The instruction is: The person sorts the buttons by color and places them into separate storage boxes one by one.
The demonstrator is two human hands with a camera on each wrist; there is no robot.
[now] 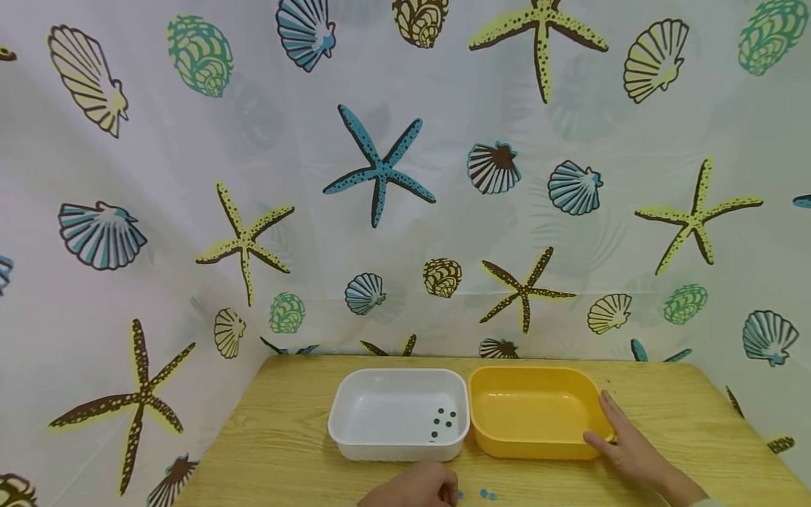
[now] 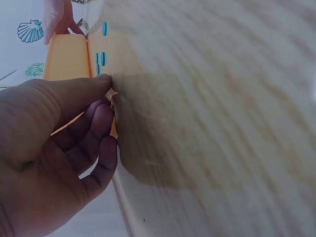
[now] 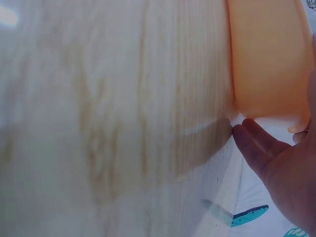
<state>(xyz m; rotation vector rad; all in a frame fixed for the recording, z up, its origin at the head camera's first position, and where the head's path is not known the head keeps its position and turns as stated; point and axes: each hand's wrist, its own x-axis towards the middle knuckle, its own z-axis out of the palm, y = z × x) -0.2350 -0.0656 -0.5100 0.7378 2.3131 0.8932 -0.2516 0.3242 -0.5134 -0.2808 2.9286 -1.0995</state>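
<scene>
My left hand (image 1: 415, 486) is low at the front of the table, its fingers bent and fingertips down at the wood. The left wrist view shows the thumb and fingers (image 2: 101, 118) close together; whether something is between them is hidden. Small blue discs (image 1: 484, 493) lie just right of that hand. My right hand (image 1: 633, 451) holds the right end of a yellow tub (image 1: 532, 449), thumb over the rim and fingers along the outer wall. To its left stands a white tub (image 1: 380, 415) with several dark green discs (image 1: 448, 424) on the right part of its floor.
Both tubs stand side by side on a wood-grain table (image 1: 272, 429). A white curtain (image 1: 317, 246) printed with shells and starfish hangs behind the table and on both sides.
</scene>
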